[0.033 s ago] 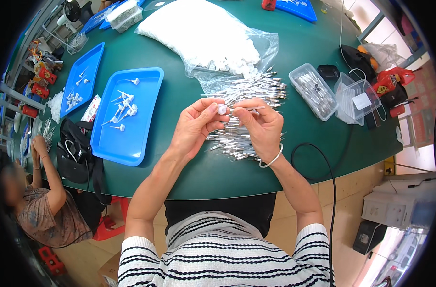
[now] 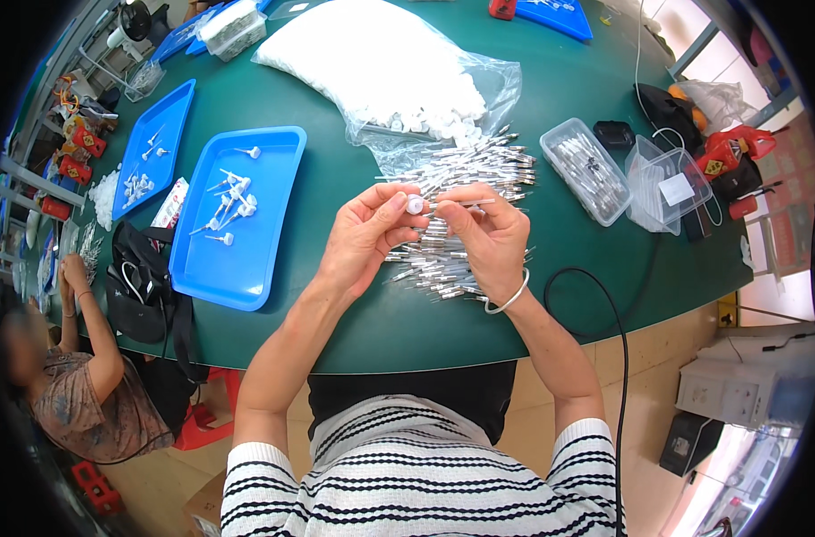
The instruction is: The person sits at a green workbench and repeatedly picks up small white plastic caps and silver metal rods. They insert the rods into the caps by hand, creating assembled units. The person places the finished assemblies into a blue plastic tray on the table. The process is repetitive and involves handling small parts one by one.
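Observation:
Over a pile of thin metal-and-white rods (image 2: 441,268), both my hands meet. My left hand (image 2: 365,234) pinches a small white plastic cap (image 2: 415,205) between thumb and fingers. In my right hand (image 2: 490,237), thumb and fingers close on a slim metal rod (image 2: 484,201), which points toward the cap; fingers hide whether the two touch. Behind the pile, a large clear bag of white caps (image 2: 381,63) spills some from its mouth. On my left, a blue tray (image 2: 269,259) holds several white caps fitted on rods (image 2: 236,199).
A second blue tray (image 2: 177,121) lies farther left, near a black bag (image 2: 137,291). To the right stand a clear box of rods (image 2: 586,170) and clear empty containers (image 2: 662,183). A black cable (image 2: 618,331) hangs over the table's front edge. A co-worker (image 2: 94,376) sits at left.

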Action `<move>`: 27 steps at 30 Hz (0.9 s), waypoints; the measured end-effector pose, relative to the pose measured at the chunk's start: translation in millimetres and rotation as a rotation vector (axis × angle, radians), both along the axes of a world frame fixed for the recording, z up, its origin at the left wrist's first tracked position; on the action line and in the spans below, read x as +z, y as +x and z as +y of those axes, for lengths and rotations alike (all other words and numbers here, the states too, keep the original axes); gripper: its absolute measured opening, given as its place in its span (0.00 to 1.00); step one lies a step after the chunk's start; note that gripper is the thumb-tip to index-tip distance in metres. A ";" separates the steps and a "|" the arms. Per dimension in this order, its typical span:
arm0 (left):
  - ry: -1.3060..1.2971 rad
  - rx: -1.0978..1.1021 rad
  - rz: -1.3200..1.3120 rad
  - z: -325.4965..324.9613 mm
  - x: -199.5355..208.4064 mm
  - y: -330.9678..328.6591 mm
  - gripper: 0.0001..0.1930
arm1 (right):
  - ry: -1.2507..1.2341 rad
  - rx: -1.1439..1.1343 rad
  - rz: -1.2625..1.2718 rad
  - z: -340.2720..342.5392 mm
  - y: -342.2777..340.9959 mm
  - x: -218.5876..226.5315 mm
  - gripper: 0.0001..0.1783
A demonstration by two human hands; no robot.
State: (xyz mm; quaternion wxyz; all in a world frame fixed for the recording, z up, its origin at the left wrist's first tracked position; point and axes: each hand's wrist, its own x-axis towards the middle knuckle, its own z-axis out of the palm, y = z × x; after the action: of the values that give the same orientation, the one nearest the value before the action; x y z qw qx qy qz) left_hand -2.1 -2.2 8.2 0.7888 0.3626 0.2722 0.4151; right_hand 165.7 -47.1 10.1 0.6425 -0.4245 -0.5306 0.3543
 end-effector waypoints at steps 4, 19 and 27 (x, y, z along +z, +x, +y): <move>0.006 -0.011 -0.008 1.0 -2.2 -1.5 0.12 | 0.015 -0.012 -0.058 -0.3 1.1 1.7 0.03; -0.076 -0.039 -0.029 0.0 -2.0 0.9 0.12 | 0.040 -0.046 -0.155 -1.2 2.1 10.0 0.04; -0.053 -0.048 -0.037 1.5 -5.4 -1.1 0.12 | 0.085 -0.072 -0.234 -1.5 1.8 10.7 0.05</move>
State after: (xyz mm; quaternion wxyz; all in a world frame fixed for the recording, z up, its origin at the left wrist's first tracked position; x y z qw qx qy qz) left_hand -3.3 -0.7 2.8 0.8127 0.3401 0.2597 0.3955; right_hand 167.5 -48.6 20.8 0.6058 -0.4541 -0.6009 0.2564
